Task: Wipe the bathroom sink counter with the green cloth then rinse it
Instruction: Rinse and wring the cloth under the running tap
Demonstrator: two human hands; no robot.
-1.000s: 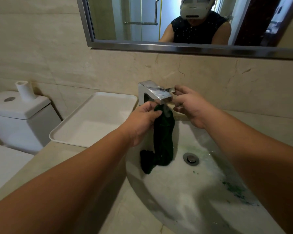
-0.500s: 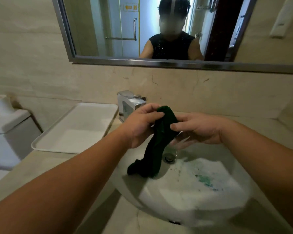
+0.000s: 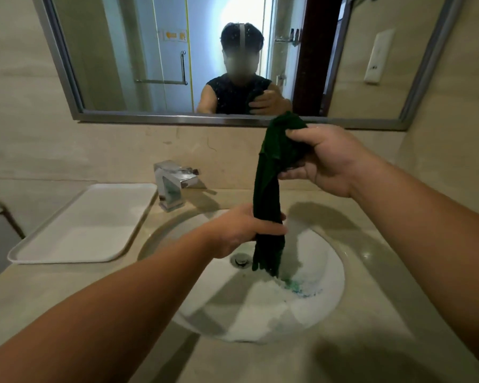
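The dark green cloth [image 3: 271, 172] hangs stretched in a long vertical rope over the white sink basin [image 3: 324, 308]. My right hand [image 3: 324, 158] grips its top end, raised near the mirror's lower edge. My left hand [image 3: 241, 230] is wrapped round the cloth lower down, just above the basin. The cloth's bottom end dangles close to the drain [image 3: 241, 259]. Greenish-blue water stains the basin floor below it. The beige counter [image 3: 67, 294] surrounds the basin.
A chrome faucet [image 3: 174, 186] stands behind the basin on the left. A white tray [image 3: 83, 225] lies on the counter left of the faucet. A framed mirror [image 3: 150, 64] hangs on the wall above. Part of a toilet tank shows at the far left edge.
My right hand has lifted the cloth's top end up and to the right, while my left hand has slid down the cloth toward the basin. The view has tilted up.
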